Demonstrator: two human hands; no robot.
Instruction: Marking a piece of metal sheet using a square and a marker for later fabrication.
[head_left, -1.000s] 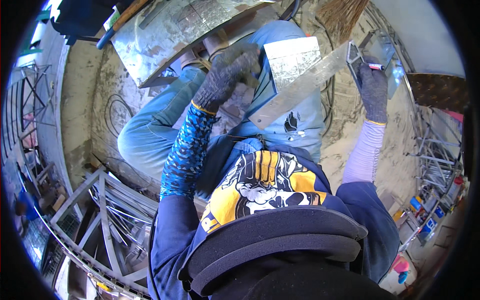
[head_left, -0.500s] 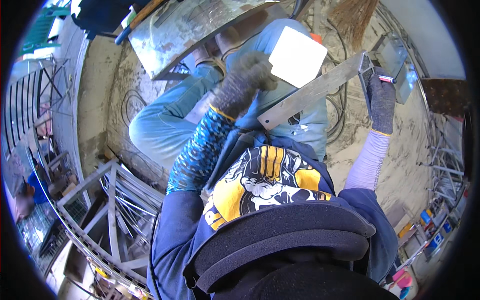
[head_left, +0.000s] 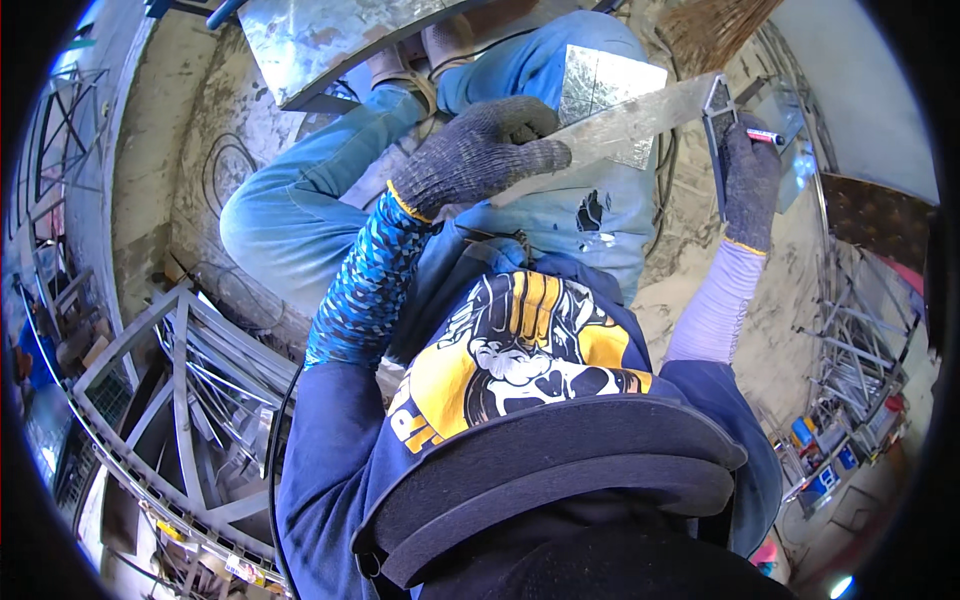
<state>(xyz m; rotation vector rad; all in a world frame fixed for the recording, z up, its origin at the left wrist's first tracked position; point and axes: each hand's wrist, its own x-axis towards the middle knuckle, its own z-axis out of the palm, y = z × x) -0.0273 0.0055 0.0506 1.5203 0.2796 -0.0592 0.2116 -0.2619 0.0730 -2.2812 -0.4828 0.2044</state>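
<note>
My left hand (head_left: 480, 152), in a grey knit glove, grips the near end of a long shiny metal bar (head_left: 630, 125) that lies across my blue-jeaned thighs. Farther along, my gloved right hand (head_left: 748, 185) holds the bar's far end (head_left: 718, 100) together with a red-capped marker (head_left: 768, 136). A square piece of shiny sheet metal (head_left: 600, 85) rests on my right knee under the bar. My cap's brim and printed shirt fill the lower middle of the view.
A large galvanised metal sheet (head_left: 320, 40) lies on the dusty concrete floor (head_left: 200, 200) by my boots. A welded grey metal frame (head_left: 170, 390) stands at the lower left. A broom (head_left: 715, 25) leans at the top right; metal racks (head_left: 850, 370) and small containers sit at the right.
My left hand slid along the bar and now clamps it over my lap. The bar has swung slightly, and the square sheet lies further under it. My view has shifted a little.
</note>
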